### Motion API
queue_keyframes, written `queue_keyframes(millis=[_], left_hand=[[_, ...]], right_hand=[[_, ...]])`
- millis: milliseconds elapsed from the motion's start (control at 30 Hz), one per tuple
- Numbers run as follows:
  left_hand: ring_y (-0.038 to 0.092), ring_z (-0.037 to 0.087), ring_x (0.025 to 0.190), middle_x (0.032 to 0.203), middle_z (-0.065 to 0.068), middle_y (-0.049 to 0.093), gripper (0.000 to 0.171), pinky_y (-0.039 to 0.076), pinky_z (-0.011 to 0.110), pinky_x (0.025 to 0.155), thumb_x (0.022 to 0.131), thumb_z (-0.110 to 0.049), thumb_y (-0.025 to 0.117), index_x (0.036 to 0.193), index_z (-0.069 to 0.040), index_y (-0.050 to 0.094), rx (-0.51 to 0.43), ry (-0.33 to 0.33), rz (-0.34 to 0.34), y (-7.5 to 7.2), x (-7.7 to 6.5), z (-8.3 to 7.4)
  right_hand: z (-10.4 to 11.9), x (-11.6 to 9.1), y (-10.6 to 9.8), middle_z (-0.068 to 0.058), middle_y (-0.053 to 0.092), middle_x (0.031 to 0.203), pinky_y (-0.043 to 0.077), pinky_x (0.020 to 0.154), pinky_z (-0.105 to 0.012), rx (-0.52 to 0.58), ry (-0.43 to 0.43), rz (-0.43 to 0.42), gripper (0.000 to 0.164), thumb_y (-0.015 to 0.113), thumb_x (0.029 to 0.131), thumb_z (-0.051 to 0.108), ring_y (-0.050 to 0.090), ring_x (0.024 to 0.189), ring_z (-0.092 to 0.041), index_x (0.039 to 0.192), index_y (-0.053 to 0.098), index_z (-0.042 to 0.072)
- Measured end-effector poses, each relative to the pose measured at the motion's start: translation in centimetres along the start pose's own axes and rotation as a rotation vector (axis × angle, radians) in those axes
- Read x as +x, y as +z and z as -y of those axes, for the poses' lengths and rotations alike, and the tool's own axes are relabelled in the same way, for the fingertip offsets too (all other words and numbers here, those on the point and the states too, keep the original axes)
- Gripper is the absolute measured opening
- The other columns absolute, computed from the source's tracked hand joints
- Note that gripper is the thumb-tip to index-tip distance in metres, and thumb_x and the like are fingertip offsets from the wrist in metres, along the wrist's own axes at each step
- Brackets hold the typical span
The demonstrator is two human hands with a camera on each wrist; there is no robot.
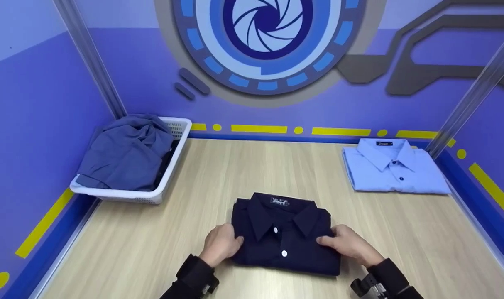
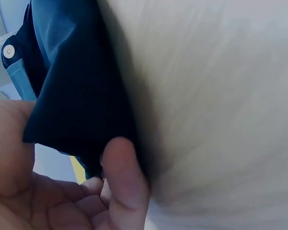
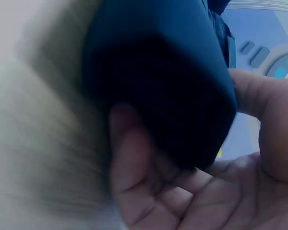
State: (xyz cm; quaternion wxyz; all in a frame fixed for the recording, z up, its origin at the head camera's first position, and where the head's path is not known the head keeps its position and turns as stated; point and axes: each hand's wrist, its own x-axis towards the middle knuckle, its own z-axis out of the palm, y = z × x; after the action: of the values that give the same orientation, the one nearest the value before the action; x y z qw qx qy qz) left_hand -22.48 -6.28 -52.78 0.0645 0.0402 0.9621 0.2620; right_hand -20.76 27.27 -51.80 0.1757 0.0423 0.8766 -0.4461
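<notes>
A folded dark navy shirt (image 1: 293, 253) with white buttons lies collar-away at the front middle of the table. My left hand (image 1: 222, 243) grips its left side, thumb on top and fingers around the edge. On the opposite side my right hand (image 1: 349, 244) holds the right edge the same way. In the left wrist view the shirt's side (image 2: 81, 96) sits between thumb and curled fingers. The right wrist view has the shirt's thick folded edge (image 3: 168, 91) between thumb and fingers, with the fingertips partly hidden beneath it.
A white basket (image 1: 169, 185) heaped with grey-blue cloth (image 1: 127, 153) stands at the back left. One light blue folded shirt (image 1: 395, 170) lies at the back right, near the wall. Wood-grain table (image 1: 260, 166) surrounds the navy shirt, with purple panels on three sides.
</notes>
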Motion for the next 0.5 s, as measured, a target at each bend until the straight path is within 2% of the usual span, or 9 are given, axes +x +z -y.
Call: queue_keyframes(millis=[33, 100, 200, 267, 333, 400, 500], left_hand=[[0.060, 0.022, 0.068, 0.080, 0.014, 0.066, 0.024, 0.049, 0.039, 0.061, 0.086, -0.023, 0.070, 0.083, 0.000, 0.065, 0.007, 0.003, 0.005, 0.1, 0.0, 0.0], [0.060, 0.022, 0.069, 0.081, 0.014, 0.066, 0.024, 0.049, 0.039, 0.062, 0.087, -0.023, 0.069, 0.081, -0.001, 0.065, 0.019, 0.007, 0.012, 0.1, 0.0, -0.1], [0.059, 0.022, 0.067, 0.076, 0.013, 0.064, 0.024, 0.049, 0.039, 0.060, 0.088, -0.022, 0.067, 0.076, -0.002, 0.064, 0.032, 0.018, 0.021, 0.2, 0.1, -0.3], [0.056, 0.021, 0.064, 0.072, 0.010, 0.061, 0.025, 0.047, 0.037, 0.059, 0.088, -0.022, 0.066, 0.071, -0.004, 0.061, 0.033, 0.019, 0.037, 0.2, 0.0, -0.4], [0.052, 0.020, 0.061, 0.068, 0.007, 0.056, 0.028, 0.044, 0.035, 0.056, 0.089, -0.022, 0.065, 0.067, -0.007, 0.058, 0.022, 0.017, 0.057, 0.3, 0.0, -0.5], [0.049, 0.019, 0.058, 0.065, 0.005, 0.052, 0.029, 0.041, 0.033, 0.054, 0.090, -0.021, 0.063, 0.064, -0.009, 0.055, 0.004, 0.015, 0.073, 0.4, 0.0, -0.7], [0.049, 0.019, 0.057, 0.064, 0.004, 0.051, 0.029, 0.041, 0.033, 0.053, 0.089, -0.020, 0.062, 0.063, -0.009, 0.054, -0.011, 0.020, 0.075, 0.7, 0.0, -1.0]], right_hand=[[0.0, -0.2, -0.1, 0.001, 0.048, 0.073, 0.038, 0.060, -0.027, 0.005, -0.011, 0.027, 0.028, 0.072, 0.083, 0.029, 0.047, 0.067, -0.015, 0.081, 0.057, 0.005], [-0.1, -0.5, -0.3, 0.002, 0.054, 0.076, 0.040, 0.065, -0.027, 0.020, -0.055, 0.093, 0.026, 0.071, 0.085, 0.029, 0.051, 0.071, -0.013, 0.088, 0.062, 0.005], [-0.2, -1.1, -0.5, -0.002, 0.066, 0.098, 0.044, 0.080, -0.030, 0.068, -0.124, 0.175, 0.038, 0.070, 0.086, 0.028, 0.059, 0.086, -0.015, 0.114, 0.064, 0.003], [-0.3, -1.4, -0.6, -0.009, 0.065, 0.116, 0.044, 0.088, -0.031, 0.122, -0.162, 0.207, 0.054, 0.070, 0.087, 0.026, 0.061, 0.098, -0.017, 0.133, 0.055, 0.004], [-0.5, -1.6, -0.6, -0.015, 0.058, 0.130, 0.043, 0.093, -0.029, 0.185, -0.182, 0.222, 0.067, 0.071, 0.087, 0.024, 0.059, 0.109, -0.020, 0.144, 0.042, 0.002], [-0.7, -1.7, -0.6, -0.020, 0.054, 0.135, 0.049, 0.089, -0.035, 0.303, -0.196, 0.261, 0.077, 0.070, 0.088, 0.018, 0.060, 0.110, -0.025, 0.151, 0.028, 0.003], [-1.0, -1.6, -0.7, -0.023, 0.055, 0.129, 0.055, 0.078, -0.046, 0.483, -0.171, 0.287, 0.082, 0.067, 0.089, 0.011, 0.063, 0.104, -0.031, 0.153, 0.017, 0.004]])
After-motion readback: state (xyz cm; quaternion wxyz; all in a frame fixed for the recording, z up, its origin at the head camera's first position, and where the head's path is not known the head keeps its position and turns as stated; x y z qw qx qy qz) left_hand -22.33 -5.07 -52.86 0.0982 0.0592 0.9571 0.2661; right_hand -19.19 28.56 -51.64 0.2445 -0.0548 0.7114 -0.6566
